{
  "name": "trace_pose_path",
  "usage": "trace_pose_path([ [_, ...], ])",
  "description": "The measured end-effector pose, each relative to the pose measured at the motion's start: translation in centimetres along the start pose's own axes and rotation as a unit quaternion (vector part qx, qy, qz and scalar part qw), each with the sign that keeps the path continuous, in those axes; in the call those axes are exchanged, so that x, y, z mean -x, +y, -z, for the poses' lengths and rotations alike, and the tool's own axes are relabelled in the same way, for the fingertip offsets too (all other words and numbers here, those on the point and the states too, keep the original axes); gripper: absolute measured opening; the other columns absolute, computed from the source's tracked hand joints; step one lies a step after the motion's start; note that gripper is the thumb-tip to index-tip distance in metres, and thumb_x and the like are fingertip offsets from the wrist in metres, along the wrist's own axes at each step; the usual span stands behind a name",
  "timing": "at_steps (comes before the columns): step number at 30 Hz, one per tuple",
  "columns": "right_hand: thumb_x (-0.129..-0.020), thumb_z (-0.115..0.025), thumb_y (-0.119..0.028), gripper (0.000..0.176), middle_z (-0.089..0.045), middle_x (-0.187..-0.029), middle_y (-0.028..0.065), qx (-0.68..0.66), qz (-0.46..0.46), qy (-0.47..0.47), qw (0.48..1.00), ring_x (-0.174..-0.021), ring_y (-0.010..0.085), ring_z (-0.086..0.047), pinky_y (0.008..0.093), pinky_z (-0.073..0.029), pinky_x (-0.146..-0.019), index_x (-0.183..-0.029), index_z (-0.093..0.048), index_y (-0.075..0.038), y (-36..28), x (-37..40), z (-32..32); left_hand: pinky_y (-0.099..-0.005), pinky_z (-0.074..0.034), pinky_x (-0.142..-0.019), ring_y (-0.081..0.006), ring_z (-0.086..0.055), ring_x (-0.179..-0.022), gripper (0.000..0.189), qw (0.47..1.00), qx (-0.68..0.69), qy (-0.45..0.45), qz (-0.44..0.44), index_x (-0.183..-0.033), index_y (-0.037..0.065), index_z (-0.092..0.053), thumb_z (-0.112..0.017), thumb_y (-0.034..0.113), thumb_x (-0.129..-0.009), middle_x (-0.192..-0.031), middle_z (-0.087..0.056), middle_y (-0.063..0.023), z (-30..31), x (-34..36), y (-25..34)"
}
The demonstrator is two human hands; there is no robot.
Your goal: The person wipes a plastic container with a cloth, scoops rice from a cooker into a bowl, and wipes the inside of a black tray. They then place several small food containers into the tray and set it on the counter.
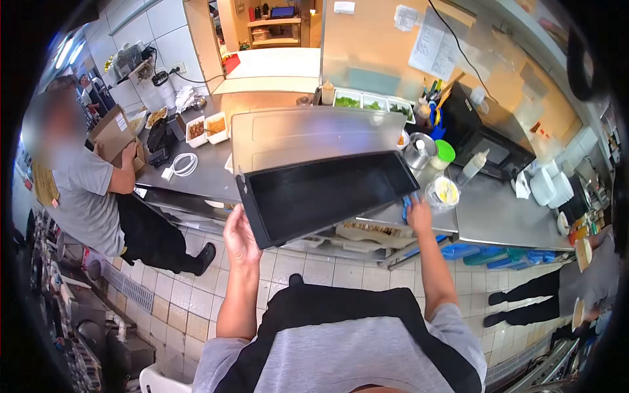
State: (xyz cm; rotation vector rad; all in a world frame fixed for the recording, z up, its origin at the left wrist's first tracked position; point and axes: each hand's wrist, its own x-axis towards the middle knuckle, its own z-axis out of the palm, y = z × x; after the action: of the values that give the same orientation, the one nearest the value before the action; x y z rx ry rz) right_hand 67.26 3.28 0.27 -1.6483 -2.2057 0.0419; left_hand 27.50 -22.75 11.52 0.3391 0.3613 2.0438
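Note:
A long, empty black tray (327,193) is tilted in front of me above the steel counter. My left hand (241,237) grips its left end, with the fingers partly hidden behind the rim. Near the tray's right end, my right hand (418,213) has its fingers closed on a blue cloth (407,205) at the counter's front edge. Just right of that hand sits a plastic-wrapped bowl with yellow and white contents (446,190). Behind the black tray lies a large translucent lid (314,134).
A co-worker (92,177) at the left handles a cardboard box (118,134). Another person (576,288) stands at the right. A squeeze bottle (473,167), a metal pot (419,150) and a microwave (491,150) are on the counter's right side. A coiled white cable (184,165) lies left.

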Motion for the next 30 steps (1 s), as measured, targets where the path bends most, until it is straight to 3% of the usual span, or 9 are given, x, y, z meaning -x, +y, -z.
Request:
trace_pose_path([
  [9, -0.08, -0.054, -0.008, 0.038, -0.052, -0.121, 0.0226, 0.03, -0.061, 0.07, 0.995, -0.108, 0.0385, -0.051, 0.0447, -0.043, -0.092, -0.117, -0.059, -0.009, 0.2, -0.7, -1.3, -0.0386, -0.051, -0.088, -0.0246, -0.063, -0.099, 0.032, 0.993, -0.026, 0.079, 0.089, -0.11, 0.002, -0.059, -0.047, 0.027, -0.094, -0.105, -0.065, -0.0121, 8.9, -10.8, -2.1],
  [13, -0.079, -0.055, -0.007, 0.031, -0.053, -0.112, 0.0248, 0.049, -0.143, 0.074, 0.986, -0.103, 0.0421, -0.051, 0.0473, -0.042, -0.09, -0.109, -0.054, -0.001, 0.2, -1.9, -2.5, -0.0366, -0.052, -0.084, -0.0224, -0.064, -0.091, 0.033, 0.971, -0.122, 0.083, 0.188, -0.107, 0.0, -0.059, -0.059, 0.027, -0.087, -0.102, -0.065, -0.0123, 8.2, -13.5, -1.4],
  [15, -0.076, -0.057, -0.005, 0.031, -0.055, -0.106, 0.0247, 0.026, -0.123, 0.089, 0.988, -0.1, 0.0434, -0.051, 0.0478, -0.041, -0.089, -0.105, -0.051, 0.001, 0.5, -2.0, -2.5, -0.0338, -0.055, -0.076, -0.0213, -0.066, -0.084, 0.031, 0.961, -0.135, 0.077, 0.228, -0.103, -0.001, -0.061, -0.063, 0.024, -0.084, -0.096, -0.066, -0.0127, 10.4, -15.5, -1.9],
  [17, -0.075, -0.061, -0.005, 0.04, -0.055, -0.109, 0.0255, 0.013, -0.146, 0.079, 0.986, -0.103, 0.0431, -0.051, 0.0462, -0.04, -0.093, -0.113, -0.049, 0.003, 0.8, -2.2, -2.5, -0.0332, -0.056, -0.072, -0.0211, -0.067, -0.082, 0.03, 0.958, -0.16, 0.064, 0.231, -0.102, -0.002, -0.061, -0.063, 0.021, -0.083, -0.096, -0.066, -0.0134, 10.4, -16.9, -1.9],
  [21, -0.074, -0.07, -0.012, 0.062, -0.04, -0.136, 0.0264, -0.089, -0.103, 0.111, 0.984, -0.122, 0.041, -0.042, 0.0416, -0.032, -0.104, -0.128, -0.043, 0.003, 3.0, -2.1, -2.4, -0.0291, -0.051, -0.068, -0.0171, -0.064, -0.074, 0.024, 0.957, -0.215, 0.094, 0.169, -0.093, 0.0, -0.063, -0.066, 0.019, -0.079, -0.082, -0.066, -0.007, 10.1, -19.3, -2.0],
  [23, -0.072, -0.072, -0.014, 0.065, -0.03, -0.143, 0.0256, -0.034, -0.062, 0.072, 0.995, -0.128, 0.04, -0.036, 0.0401, -0.029, -0.108, -0.128, -0.043, 0.002, 4.4, -1.5, -1.7, -0.0267, -0.048, -0.079, -0.0169, -0.062, -0.089, 0.041, 0.96, -0.236, 0.046, 0.142, -0.113, -0.002, -0.057, -0.066, 0.023, -0.081, -0.097, -0.064, -0.0098, 12.1, -20.5, -2.8],
  [25, -0.076, -0.068, -0.012, 0.044, -0.049, -0.126, 0.0244, 0.1, -0.025, 0.04, 0.994, -0.114, 0.0394, -0.05, 0.0428, -0.04, -0.097, -0.115, -0.054, 0.001, -0.7, 0.1, 3.3, -0.0281, -0.042, -0.089, -0.0191, -0.054, -0.106, 0.059, 0.959, -0.255, 0.067, 0.101, -0.128, -0.003, -0.044, -0.063, 0.03, -0.084, -0.116, -0.056, -0.0134, 11.7, -19.9, -2.9],
  [28, -0.081, -0.064, -0.014, 0.018, -0.058, -0.094, 0.0188, 0.12, -0.055, 0.098, 0.986, -0.083, 0.0365, -0.058, 0.0417, -0.047, -0.068, -0.089, -0.06, 0.002, -7.5, -0.3, 7.6, -0.0319, -0.032, -0.101, -0.0216, -0.039, -0.126, 0.077, 0.937, -0.322, 0.108, 0.088, -0.141, -0.003, -0.023, -0.057, 0.041, -0.088, -0.137, -0.041, -0.0159, 11.6, -16.4, -2.8],
  [30, -0.085, -0.062, -0.015, 0.019, -0.053, -0.077, 0.016, 0.03, 0.092, 0.138, 0.986, -0.068, 0.0339, -0.053, 0.0412, -0.04, -0.057, -0.076, -0.055, 0.001, -12.1, -1.4, 8.4, -0.0375, -0.025, -0.107, -0.0233, -0.028, -0.134, 0.08, 0.919, -0.36, 0.12, 0.106, -0.143, -0.003, -0.02, -0.052, 0.048, -0.09, -0.146, -0.03, -0.0153, 11.1, -12.4, -2.6],
])
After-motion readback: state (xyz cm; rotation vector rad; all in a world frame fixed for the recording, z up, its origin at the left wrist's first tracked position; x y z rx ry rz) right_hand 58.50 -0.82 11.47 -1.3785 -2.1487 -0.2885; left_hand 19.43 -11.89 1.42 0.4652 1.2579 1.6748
